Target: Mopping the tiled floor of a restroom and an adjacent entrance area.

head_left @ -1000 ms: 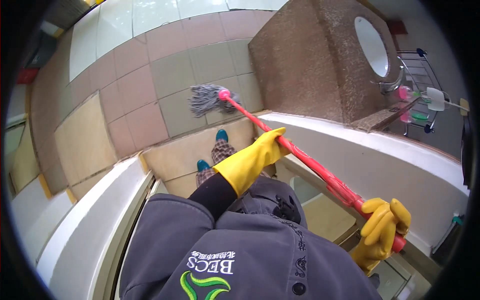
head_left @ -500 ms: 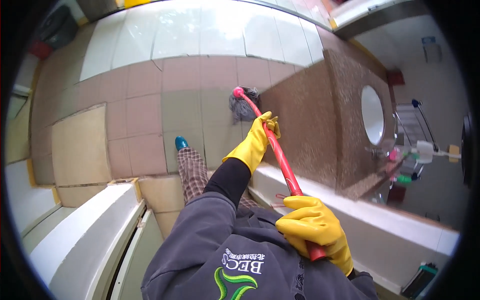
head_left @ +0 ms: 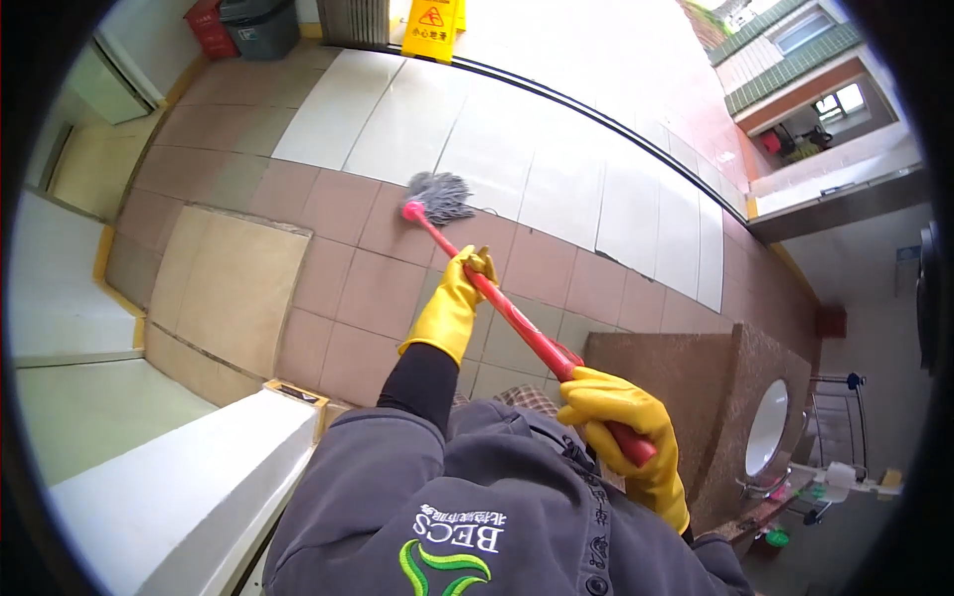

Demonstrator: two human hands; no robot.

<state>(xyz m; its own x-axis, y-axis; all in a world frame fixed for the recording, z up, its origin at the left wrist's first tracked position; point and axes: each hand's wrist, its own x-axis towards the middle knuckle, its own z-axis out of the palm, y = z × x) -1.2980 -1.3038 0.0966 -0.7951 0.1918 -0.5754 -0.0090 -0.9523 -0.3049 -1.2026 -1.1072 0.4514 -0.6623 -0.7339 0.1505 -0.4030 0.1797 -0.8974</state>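
Note:
I hold a mop by its long red handle (head_left: 525, 330), wearing yellow rubber gloves. My left hand (head_left: 465, 283) is wrapped round the handle's middle, lower down toward the mop head. Near the handle's top end, my right hand (head_left: 621, 412) grips it close to my body, with the red tip sticking out below the glove. The grey string mop head (head_left: 443, 197) lies spread on the floor where the pinkish tiles meet the white ones, joined to the handle by a pink socket. The handle slants from lower right to upper left.
A brown stone counter (head_left: 686, 387) with a white sink (head_left: 766, 427) stands at my right. A yellow floor sign (head_left: 429, 30) is by the doorway track, and grey and red bins (head_left: 256, 30) stand far left. A white wall end (head_left: 199, 467) juts out at lower left.
The mop head has moved from beside the counter, away and leftward to the white tile edge. My view has turned, and both hands keep their hold on the handle.

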